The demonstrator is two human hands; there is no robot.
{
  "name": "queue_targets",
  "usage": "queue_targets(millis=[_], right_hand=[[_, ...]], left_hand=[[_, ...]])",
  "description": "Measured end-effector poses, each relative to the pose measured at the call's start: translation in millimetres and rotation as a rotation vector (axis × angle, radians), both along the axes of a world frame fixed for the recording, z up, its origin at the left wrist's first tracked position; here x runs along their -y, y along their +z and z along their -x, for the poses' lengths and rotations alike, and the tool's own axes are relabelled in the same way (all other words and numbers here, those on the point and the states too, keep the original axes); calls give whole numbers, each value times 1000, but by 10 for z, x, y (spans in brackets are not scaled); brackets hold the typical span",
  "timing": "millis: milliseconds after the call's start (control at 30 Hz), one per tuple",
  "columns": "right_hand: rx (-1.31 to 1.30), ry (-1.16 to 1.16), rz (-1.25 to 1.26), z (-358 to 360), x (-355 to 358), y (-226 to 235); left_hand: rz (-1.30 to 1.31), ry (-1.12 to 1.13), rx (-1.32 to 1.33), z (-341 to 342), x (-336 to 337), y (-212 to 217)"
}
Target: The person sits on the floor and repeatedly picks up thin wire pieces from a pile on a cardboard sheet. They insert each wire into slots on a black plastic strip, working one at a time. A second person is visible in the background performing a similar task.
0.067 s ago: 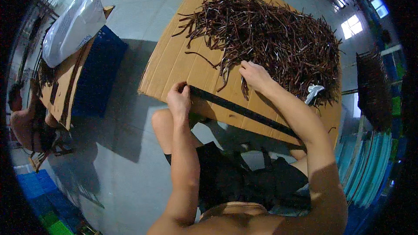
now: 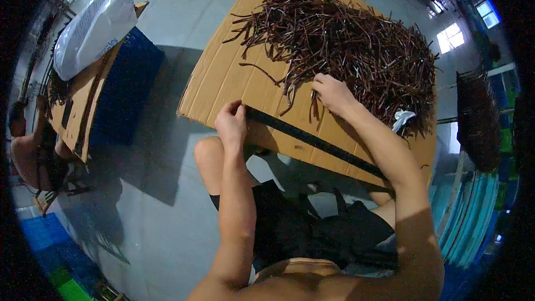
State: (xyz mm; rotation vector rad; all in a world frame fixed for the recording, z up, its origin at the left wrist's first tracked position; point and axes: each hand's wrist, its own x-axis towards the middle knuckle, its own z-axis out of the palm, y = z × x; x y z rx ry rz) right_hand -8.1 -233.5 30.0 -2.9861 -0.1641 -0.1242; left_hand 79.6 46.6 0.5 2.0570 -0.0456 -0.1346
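My left hand (image 2: 231, 121) is closed, thumb and forefinger pinched at the left end of a long black strip (image 2: 315, 142). That strip slants across the near part of a cardboard sheet (image 2: 217, 78), down toward my right forearm. At the near-left edge of a big heap of thin dark brown sticks (image 2: 356, 44), my right hand (image 2: 334, 96) has its fingertips closed on a brown stick, partly hidden by the fingers. A few sticks lie loose on the cardboard left of the heap.
Crumpled white plastic (image 2: 402, 118) lies at the heap's right edge. On the left stand a blue crate (image 2: 128, 89) with cardboard and a white plastic bag (image 2: 95, 28) on top. Another person (image 2: 33, 153) sits at far left. Turquoise lengths (image 2: 471, 217) are stacked at right.
My right hand has shifted slightly right and up along the heap's edge. My left hand stays at the black strip's end.
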Motion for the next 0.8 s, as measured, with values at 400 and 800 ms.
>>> queue_targets(millis=[400,800], right_hand=[[-517,-502,-320,-35,-349,97],[-380,-626,-1508,45,-884,635]], left_hand=[[20,53,182,58,42,52],[-181,-14,297,73,-45,-6]])
